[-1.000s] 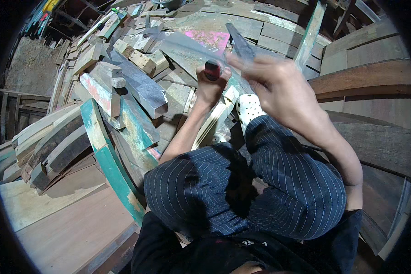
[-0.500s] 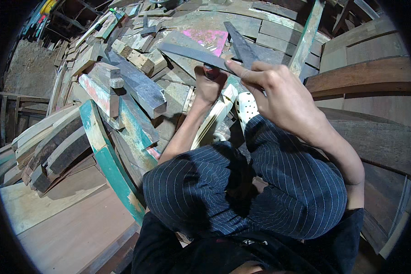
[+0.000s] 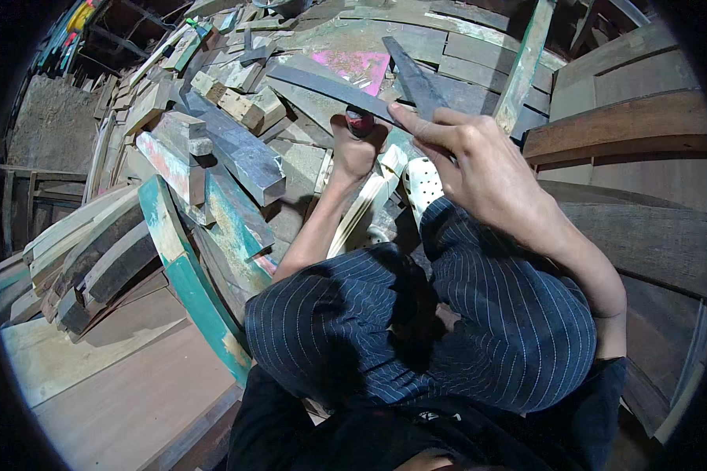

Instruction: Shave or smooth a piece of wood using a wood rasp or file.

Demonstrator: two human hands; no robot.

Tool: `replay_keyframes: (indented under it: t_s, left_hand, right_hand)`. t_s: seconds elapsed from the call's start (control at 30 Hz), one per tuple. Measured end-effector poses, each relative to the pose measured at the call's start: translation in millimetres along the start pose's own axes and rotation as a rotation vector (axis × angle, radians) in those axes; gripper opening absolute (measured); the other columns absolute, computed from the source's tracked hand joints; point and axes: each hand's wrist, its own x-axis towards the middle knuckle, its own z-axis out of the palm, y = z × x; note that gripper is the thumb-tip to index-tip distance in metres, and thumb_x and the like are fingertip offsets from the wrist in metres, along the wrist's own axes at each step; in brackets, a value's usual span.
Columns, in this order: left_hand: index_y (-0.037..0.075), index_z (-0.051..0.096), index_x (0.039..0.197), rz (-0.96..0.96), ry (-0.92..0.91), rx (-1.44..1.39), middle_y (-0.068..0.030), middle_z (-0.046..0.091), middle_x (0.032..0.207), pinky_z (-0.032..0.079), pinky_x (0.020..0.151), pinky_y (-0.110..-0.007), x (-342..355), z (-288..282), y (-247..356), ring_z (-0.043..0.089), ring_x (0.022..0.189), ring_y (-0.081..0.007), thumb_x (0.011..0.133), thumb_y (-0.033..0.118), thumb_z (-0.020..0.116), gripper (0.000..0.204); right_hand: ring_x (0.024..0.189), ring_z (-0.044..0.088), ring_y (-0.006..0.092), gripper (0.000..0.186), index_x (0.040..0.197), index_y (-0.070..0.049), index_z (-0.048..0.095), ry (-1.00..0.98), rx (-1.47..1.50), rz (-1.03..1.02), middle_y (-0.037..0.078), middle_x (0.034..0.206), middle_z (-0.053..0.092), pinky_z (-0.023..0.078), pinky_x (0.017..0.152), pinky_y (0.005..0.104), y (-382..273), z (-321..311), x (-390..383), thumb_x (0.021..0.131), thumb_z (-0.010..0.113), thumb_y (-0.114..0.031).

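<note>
Two bare hands are working over the plank floor (image 3: 475, 72), and one flat grey metal strip (image 3: 322, 88) is taking centre stage! Its long axis is running on a slant, the far end pointing off toward the far left corner of the floor, the near end coming back rightward to the person. It is hanging clear above the planks, just to the near side of a pink sheet (image 3: 375, 71). And look where it is sitting: its near part is crossing right above the left hand (image 3: 357, 155), while its near end is meeting the right hand (image 3: 479, 157).

That left hand is curling tightly around a red-and-black grip (image 3: 360, 122), top end facing up under the strip, forearm rising past the left knee. The right hand is reaching in from outside the right knee, elbow bending, index finger stretching to the strip's end and the other fingers folding; whether the thumb is pinching from beneath, I cannot tell. Beyond them, a dark tapered piece (image 3: 414, 74) is lying near the pink sheet.
</note>
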Motion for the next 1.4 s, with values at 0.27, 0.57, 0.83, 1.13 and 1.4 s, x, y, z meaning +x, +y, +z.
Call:
replay_keyframes:
  t_s: [0.27, 0.57, 0.83, 1.13, 1.4]
  left_hand:
    - [0.001, 0.06, 0.076, -0.076, 0.09, 0.295, 0.0007, 0.056, 0.066, 0.04, 0.053, -0.028, -12, 7, -5, 0.051, 0.06, -0.0071, 0.083, 0.01, 0.066, 0.012]
    - [0.006, 0.049, 0.07, 0.138, -0.052, 0.115, 0.002, 0.046, 0.057, 0.03, 0.042, -0.025, -6, -3, -17, 0.04, 0.047, -0.007, 0.085, 0.001, 0.058, 0.018]
    - [0.006, 0.054, 0.076, 0.063, 0.006, 0.059, 0.0032, 0.047, 0.058, 0.029, 0.041, -0.025, -3, -5, -18, 0.04, 0.046, -0.0057, 0.085, 0.003, 0.059, 0.011]
    - [0.001, 0.052, 0.067, 0.004, 0.054, 0.05, 0.0023, 0.048, 0.059, 0.033, 0.047, -0.029, -7, -7, -21, 0.042, 0.055, -0.0076, 0.069, -0.001, 0.061, 0.009]
    - [0.006, 0.053, 0.078, 0.054, 0.016, 0.128, 0.0015, 0.051, 0.063, 0.039, 0.046, -0.025, -5, -8, -8, 0.053, 0.057, -0.0111, 0.079, 0.004, 0.066, 0.013]
  right_hand:
    - [0.065, 0.064, 0.0295, 0.046, 0.129, -0.008, 0.058, -0.005, 0.037, 0.039, 0.02, 0.082, 0.062, 0.052, 0.063, 0.0417, -12, -15, -5, 0.083, 0.058, -0.001]
    - [0.07, 0.062, 0.0384, 0.045, 0.13, -0.012, 0.057, -0.092, -0.069, 0.039, 0.019, 0.081, 0.06, 0.05, 0.066, 0.0476, -13, -2, -10, 0.085, 0.056, -0.008]
    - [0.074, 0.062, 0.0395, 0.04, 0.13, -0.011, 0.056, -0.113, -0.025, 0.057, 0.021, 0.083, 0.059, 0.049, 0.068, 0.0478, -16, 0, -1, 0.09, 0.056, -0.013]
    - [0.073, 0.063, 0.0409, 0.042, 0.132, -0.004, 0.049, -0.27, -0.189, 0.031, 0.025, 0.08, 0.061, 0.05, 0.066, 0.0491, -28, -17, 12, 0.09, 0.052, -0.01]
    - [0.082, 0.063, 0.0416, 0.067, 0.142, -0.002, 0.033, -0.375, -0.332, -0.06, 0.025, 0.095, 0.059, 0.05, 0.07, 0.0488, -34, -20, 20, 0.078, 0.046, 0.01]
